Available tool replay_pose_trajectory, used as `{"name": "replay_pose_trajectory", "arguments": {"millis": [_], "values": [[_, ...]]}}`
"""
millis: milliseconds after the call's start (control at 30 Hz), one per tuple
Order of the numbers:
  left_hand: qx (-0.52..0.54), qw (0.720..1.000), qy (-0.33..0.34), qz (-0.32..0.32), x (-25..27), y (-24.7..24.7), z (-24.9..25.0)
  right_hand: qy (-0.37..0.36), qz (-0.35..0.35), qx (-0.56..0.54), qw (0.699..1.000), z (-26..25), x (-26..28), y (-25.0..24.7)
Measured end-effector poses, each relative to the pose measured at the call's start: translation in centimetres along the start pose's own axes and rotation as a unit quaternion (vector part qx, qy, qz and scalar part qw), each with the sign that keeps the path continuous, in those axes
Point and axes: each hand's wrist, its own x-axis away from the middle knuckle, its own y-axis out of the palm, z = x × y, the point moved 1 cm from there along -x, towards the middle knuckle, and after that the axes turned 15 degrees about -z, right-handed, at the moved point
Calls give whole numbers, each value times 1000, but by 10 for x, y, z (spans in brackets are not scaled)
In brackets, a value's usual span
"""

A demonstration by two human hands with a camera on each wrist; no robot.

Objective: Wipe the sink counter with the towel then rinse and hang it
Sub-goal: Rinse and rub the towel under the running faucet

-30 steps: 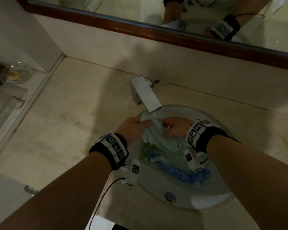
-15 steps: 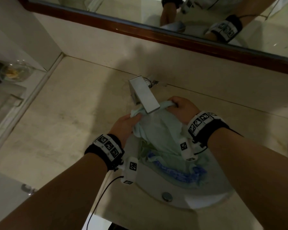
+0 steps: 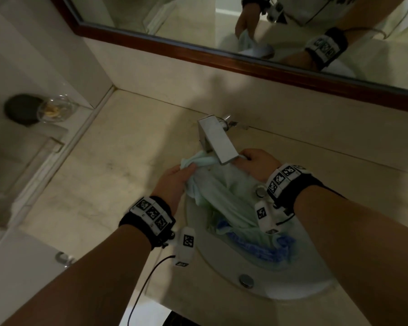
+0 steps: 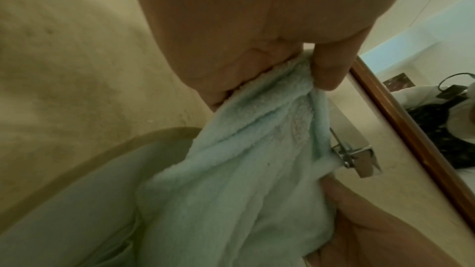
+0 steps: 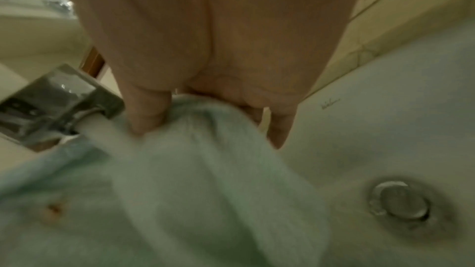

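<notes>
Change: towel (image 3: 222, 191) now stretched under faucet (image 3: 218, 143), raised toward twelve o'clock.
Grip: left hand (image 3: 174, 184), right hand (image 3: 257, 164) clutch its top edge.
Meaning: rinsing underway; hanging remains.

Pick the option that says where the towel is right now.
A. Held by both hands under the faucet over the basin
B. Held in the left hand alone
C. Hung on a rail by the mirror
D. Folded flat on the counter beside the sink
A: the left hand and right hand both grip the towel beneath the faucet, with its lower end trailing into the basin.
</notes>
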Motion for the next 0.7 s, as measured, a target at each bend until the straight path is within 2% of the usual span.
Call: {"name": "replay_pose_trajectory", "arguments": {"millis": [200,333,433,533,600,700], "values": [[-59,997,-42,-24,-1,15,0,-29,67,10,997,-10,17,-25],[-104,992,-50,-50,-16,30,-7,-18,86,32,996,-2,36,-51],[-82,992,-68,-63,-31,29,-20,-4,77,23,997,6,46,-62],[-40,993,-71,-79,-26,40,-13,11,75,7,997,15,53,-62],[-7,993,-86,-82,-21,44,-10,21,88,13,996,19,54,-60],[-15,992,-99,-78,-22,46,-14,29,128,32,991,24,54,-60]]}}
